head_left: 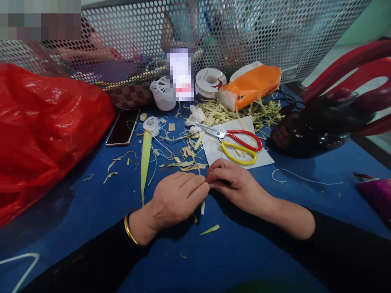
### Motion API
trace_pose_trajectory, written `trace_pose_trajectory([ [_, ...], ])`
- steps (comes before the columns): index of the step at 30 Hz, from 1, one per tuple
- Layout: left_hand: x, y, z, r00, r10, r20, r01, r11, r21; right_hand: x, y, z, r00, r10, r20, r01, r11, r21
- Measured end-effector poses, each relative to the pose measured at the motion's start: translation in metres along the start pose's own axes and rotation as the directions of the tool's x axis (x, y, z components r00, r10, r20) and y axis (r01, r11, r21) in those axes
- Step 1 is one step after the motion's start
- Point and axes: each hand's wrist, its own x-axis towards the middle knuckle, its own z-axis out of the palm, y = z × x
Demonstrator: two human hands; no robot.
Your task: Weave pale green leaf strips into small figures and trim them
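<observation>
My left hand (179, 197) is closed, back up, over the blue table (244, 256). Its fingertips meet those of my right hand (233, 183), which is closed in a pinch. What lies between the fingers is hidden or too small to make out. Left of my hands lies a long green leaf strip (146, 158) beside a tangle of white thread (152, 125). Just beyond my right hand, scissors (233, 142) with one red and one yellow handle rest on white paper (214, 148). Dry leaf scraps (189, 165) are scattered around, and a small green piece (210, 230) lies in front.
A red plastic bag (51, 134) fills the left side, near a dark phone (124, 128). Along the back stand a thread ball (165, 95), a lit phone (182, 77), a ribbon spool (210, 79) and an orange packet (253, 83). A black object (308, 126) stands right.
</observation>
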Motion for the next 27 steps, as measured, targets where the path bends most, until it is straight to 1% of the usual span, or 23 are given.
trace_pose_trajectory([
  [4, -0.0008, -0.0004, -0.0007, 1.000, -0.026, 0.011, 0.026, 1.000, -0.014, 0.0003, -0.0018, -0.0020, 0.999, 0.011, -0.038, -0.010, 1.000, 0.020],
  [9, -0.0004, -0.0007, -0.0014, 1.000, 0.003, -0.005, -0.003, 0.999, -0.043, -0.0003, -0.0018, -0.0014, 0.998, 0.006, -0.065, -0.004, 1.000, 0.030],
  [15, 0.0001, -0.0004, -0.0011, 0.999, 0.018, -0.029, -0.019, 0.999, -0.047, -0.0006, 0.0005, -0.0003, 0.999, -0.038, -0.009, 0.038, 0.998, 0.056],
  [23, -0.0011, -0.0009, -0.0005, 1.000, -0.010, -0.012, 0.009, 0.999, -0.052, 0.0011, -0.0036, -0.0019, 0.996, 0.030, -0.082, -0.023, 0.995, 0.093],
  [27, -0.0005, -0.0007, 0.0001, 1.000, 0.002, -0.025, -0.004, 0.998, -0.062, -0.0002, -0.0045, -0.0013, 0.993, 0.079, -0.087, -0.062, 0.982, 0.176],
])
